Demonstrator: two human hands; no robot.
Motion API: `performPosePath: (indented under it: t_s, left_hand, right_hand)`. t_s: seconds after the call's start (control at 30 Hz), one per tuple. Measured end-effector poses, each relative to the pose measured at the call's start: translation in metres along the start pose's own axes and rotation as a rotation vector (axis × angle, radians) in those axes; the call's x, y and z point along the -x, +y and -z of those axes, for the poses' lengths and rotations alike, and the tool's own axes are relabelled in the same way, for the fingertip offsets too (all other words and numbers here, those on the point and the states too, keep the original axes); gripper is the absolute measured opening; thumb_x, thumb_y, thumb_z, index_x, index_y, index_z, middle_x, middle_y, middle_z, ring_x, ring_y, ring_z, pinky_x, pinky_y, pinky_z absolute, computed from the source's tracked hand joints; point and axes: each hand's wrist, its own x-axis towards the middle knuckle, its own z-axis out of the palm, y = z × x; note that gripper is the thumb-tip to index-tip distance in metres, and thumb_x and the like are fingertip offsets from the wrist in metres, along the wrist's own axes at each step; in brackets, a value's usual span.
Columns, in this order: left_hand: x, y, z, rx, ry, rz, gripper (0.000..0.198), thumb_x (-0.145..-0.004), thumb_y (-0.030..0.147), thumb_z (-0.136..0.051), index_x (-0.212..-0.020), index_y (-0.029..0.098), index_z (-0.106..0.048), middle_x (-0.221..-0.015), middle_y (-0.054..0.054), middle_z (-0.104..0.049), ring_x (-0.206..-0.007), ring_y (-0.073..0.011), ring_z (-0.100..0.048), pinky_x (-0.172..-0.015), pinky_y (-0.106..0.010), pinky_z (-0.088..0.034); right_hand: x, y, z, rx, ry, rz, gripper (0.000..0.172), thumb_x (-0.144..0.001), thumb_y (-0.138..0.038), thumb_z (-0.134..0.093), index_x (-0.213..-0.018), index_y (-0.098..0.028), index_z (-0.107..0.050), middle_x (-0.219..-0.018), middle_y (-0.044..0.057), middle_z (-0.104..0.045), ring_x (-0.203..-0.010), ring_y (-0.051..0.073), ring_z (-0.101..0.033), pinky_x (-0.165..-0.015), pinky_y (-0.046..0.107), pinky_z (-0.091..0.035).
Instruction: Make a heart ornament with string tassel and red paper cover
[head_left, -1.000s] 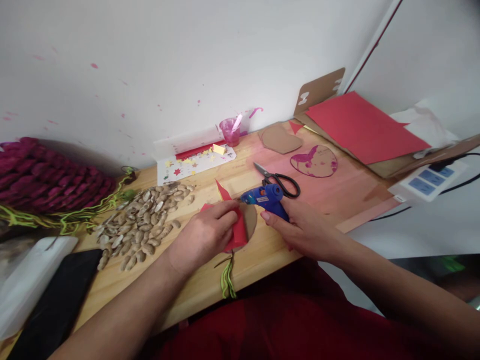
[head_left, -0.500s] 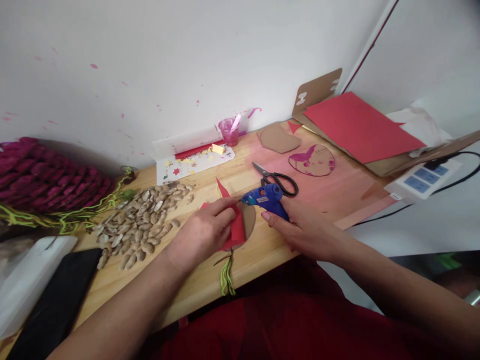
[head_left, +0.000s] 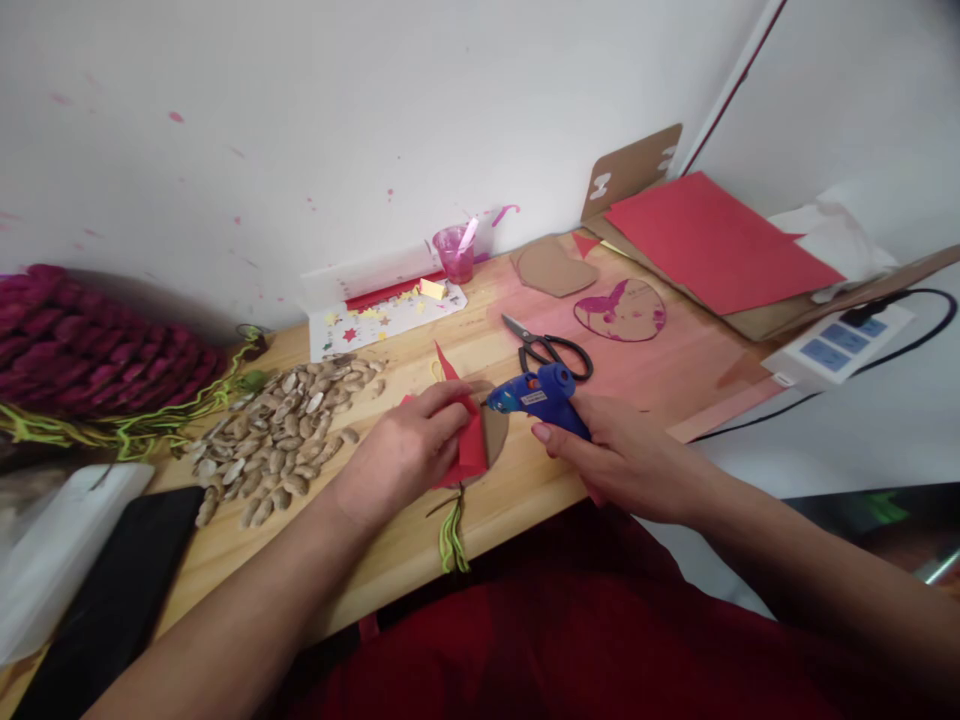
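My right hand [head_left: 622,450] is closed round the handle of a blue glue gun [head_left: 541,396]. The gun's nozzle points left, at the edge of a folded piece of red paper [head_left: 472,445]. My left hand [head_left: 416,435] grips that red paper, its thumb and fingers pressed together over it. Under the paper lies a rounded cardboard piece [head_left: 496,432], partly hidden by the paper and my hand. A yellow-green yarn tassel [head_left: 452,537] hangs from the cardboard's near side toward the table edge. Black-handled scissors [head_left: 555,355] lie just behind the glue gun.
Left of my hands is a heap of peanut shells [head_left: 281,440], with a black phone-like slab [head_left: 112,600] nearer me. Farther back stand a pink-stained cup [head_left: 454,255] and cardboard cutouts [head_left: 621,310]. Red sheets [head_left: 727,240] and a power strip [head_left: 836,345] lie right.
The glue gun's nozzle has shifted slightly down along the edge of the red paper. My left hand keeps its grip on the paper; the whole view has moved a little.
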Motion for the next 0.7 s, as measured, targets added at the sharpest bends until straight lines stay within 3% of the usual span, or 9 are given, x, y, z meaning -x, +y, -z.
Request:
performPosePath:
  t_s: [0.2, 0.4, 0.7]
  left_hand:
    - [0.002, -0.003, -0.004, -0.003, 0.017, 0.001, 0.015, -0.092, 0.009, -0.056, -0.098, 0.016, -0.067, -0.129, -0.011, -0.065, -0.104, -0.0189, -0.071, -0.088, -0.032, -0.061]
    - [0.001, -0.002, -0.005, -0.030, 0.064, -0.014, 0.016, -0.095, 0.012, -0.055, -0.099, 0.016, -0.069, -0.126, -0.011, -0.064, -0.102, -0.0195, -0.070, -0.085, -0.032, -0.062]
    - [-0.001, 0.003, -0.005, -0.106, 0.041, 0.047, 0.018, -0.096, 0.016, -0.054, -0.097, 0.017, -0.073, -0.102, -0.008, -0.065, -0.081, -0.0156, -0.068, -0.069, -0.028, -0.059]
  right_hand:
    - [0.008, -0.003, 0.002, -0.039, -0.051, -0.030, 0.030, -0.099, -0.047, -0.049, -0.080, -0.023, -0.051, -0.064, 0.004, -0.063, -0.067, 0.023, -0.064, -0.056, 0.032, -0.038]
    - [0.019, -0.002, 0.002, -0.056, -0.058, -0.050, 0.029, -0.097, -0.046, -0.050, -0.081, -0.023, -0.053, -0.066, 0.004, -0.064, -0.065, 0.021, -0.062, -0.056, 0.031, -0.039]
    - [0.038, -0.006, 0.004, -0.087, -0.130, -0.110, 0.034, -0.099, -0.049, -0.049, -0.084, -0.019, -0.057, -0.060, 0.001, -0.061, -0.060, 0.018, -0.059, -0.057, 0.029, -0.038]
